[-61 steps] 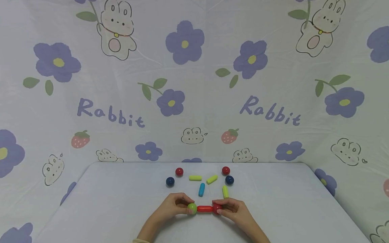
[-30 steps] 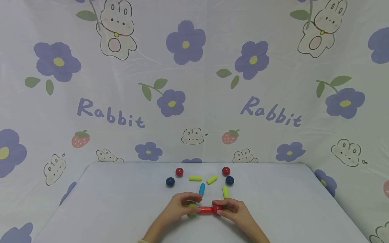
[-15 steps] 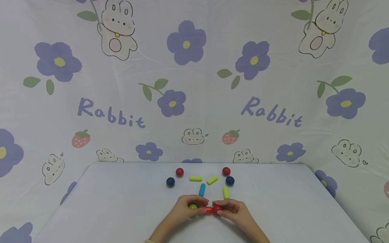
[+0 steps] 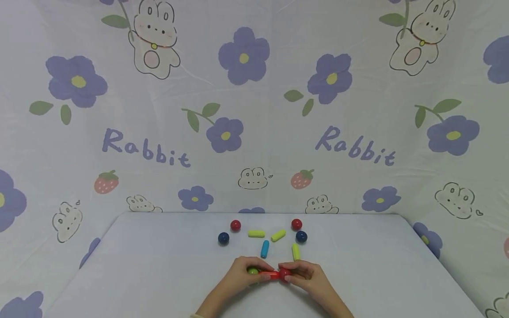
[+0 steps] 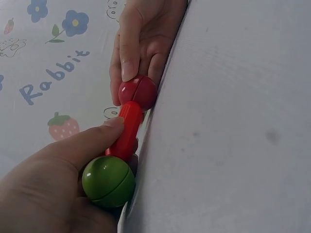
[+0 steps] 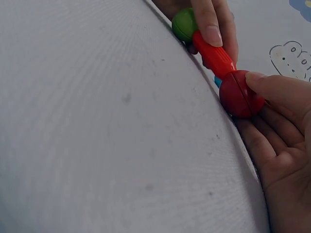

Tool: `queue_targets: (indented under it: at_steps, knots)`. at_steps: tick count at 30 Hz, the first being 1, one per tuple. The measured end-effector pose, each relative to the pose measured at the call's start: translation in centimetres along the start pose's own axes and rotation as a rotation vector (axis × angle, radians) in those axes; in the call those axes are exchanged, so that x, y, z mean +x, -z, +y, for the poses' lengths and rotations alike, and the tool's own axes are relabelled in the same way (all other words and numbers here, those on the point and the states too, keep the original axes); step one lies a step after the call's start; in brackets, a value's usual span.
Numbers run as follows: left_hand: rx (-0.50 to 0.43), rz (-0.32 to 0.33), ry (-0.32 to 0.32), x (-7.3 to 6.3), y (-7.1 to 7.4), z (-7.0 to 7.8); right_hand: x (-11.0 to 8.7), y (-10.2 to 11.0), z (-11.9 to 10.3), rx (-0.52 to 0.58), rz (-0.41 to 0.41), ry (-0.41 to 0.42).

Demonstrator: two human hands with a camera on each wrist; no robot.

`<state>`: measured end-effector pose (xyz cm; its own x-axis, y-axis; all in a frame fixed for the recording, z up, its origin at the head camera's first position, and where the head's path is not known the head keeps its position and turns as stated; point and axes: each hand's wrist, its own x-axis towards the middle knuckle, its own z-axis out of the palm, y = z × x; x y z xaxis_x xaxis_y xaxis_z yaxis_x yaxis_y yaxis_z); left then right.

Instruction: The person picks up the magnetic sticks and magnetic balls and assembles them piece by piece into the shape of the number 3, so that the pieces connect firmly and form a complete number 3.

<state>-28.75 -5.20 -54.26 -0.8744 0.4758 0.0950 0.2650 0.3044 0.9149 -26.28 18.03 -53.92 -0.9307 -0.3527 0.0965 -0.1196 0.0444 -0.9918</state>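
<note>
A short red rod (image 5: pixel 127 136) joins a green ball (image 5: pixel 108 180) at one end and a dark red ball (image 6: pixel 240 94) at the other. My left hand (image 4: pixel 240 274) pinches the rod between thumb and fingers, with the green ball lying against the palm side. My right hand (image 4: pixel 308 274) grips the red ball between its thumb and fingers. In the head view the piece lies level, close over the front middle of the white table (image 4: pixel 159 265). The left fingers partly cover the rod and the green ball there.
Beyond the hands lie a blue rod (image 4: pixel 264 249) and yellow rods (image 4: pixel 256 233), (image 4: pixel 278 235), (image 4: pixel 296 252). Two red balls (image 4: pixel 235 225), (image 4: pixel 296 224) and two dark blue balls (image 4: pixel 223 238), (image 4: pixel 301 236) flank them. A patterned cloth (image 4: pixel 254 110) hangs behind the table.
My left hand has let go of the green ball and slid right along the piece onto the red rod, where its fingers have closed. The right hand has kept its hold on the red ball.
</note>
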Motion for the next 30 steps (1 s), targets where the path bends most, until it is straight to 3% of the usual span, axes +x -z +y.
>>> queue_targets:
  at_steps: [9, 18, 26, 30]
  knots:
    - [-0.011, -0.01, -0.059, -0.1, 0.1, 0.2, 0.0, 0.0, 0.2, -0.02, -0.002, -0.011]
    - [-0.009, -0.009, -0.033, -0.1, 0.0, 0.1, -0.1, 0.1, -0.1, -0.064, 0.011, -0.018]
    - [-0.008, -0.009, -0.027, -0.2, 0.1, 0.3, 0.3, 0.5, -0.8, -0.028, 0.116, -0.016]
    - [-0.001, -0.003, -0.022, -0.2, 0.0, 0.3, 0.7, 0.9, -1.2, -0.039, 0.18, 0.045]
